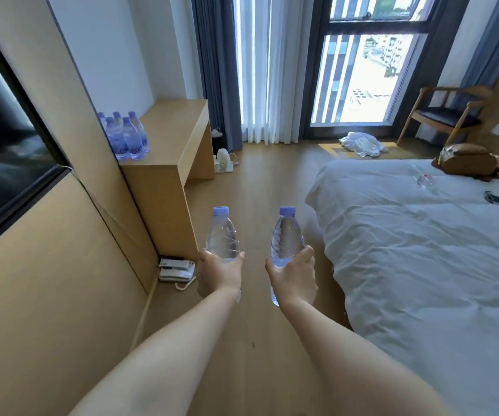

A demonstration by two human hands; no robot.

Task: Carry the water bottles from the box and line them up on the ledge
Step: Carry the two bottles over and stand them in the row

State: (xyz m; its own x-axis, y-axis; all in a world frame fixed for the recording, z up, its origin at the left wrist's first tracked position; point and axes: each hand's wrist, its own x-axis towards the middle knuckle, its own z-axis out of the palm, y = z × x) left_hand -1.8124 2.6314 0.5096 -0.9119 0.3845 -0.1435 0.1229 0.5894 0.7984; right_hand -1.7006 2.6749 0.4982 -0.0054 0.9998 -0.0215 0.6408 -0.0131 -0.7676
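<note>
Two clear water bottles with pale purple caps are held out in front of the person, one in each hand, above the wooden floor (260,181) between the bed (422,250) and the wooden wall panelling. Fingers of the left hand (219,273) are curled round the lower body of the left bottle (222,235), which stands roughly upright. Beside it, nearer the bed, the right hand (294,277) grips the right bottle (285,238) the same way, with the bottle's base showing below the palm. Both hands are apart, and the two bottles do not touch. Beyond the bed's foot, on the far side of the floor strip, a wooden ledge (176,127) juts from the wall, and a cluster of bottles (125,136) of the same kind stands on its near left corner, touching one another. A white telephone (176,270) lies on the floor across from the bed, against the panelling. A wooden chair (449,114) stands past the bed by the window.
</note>
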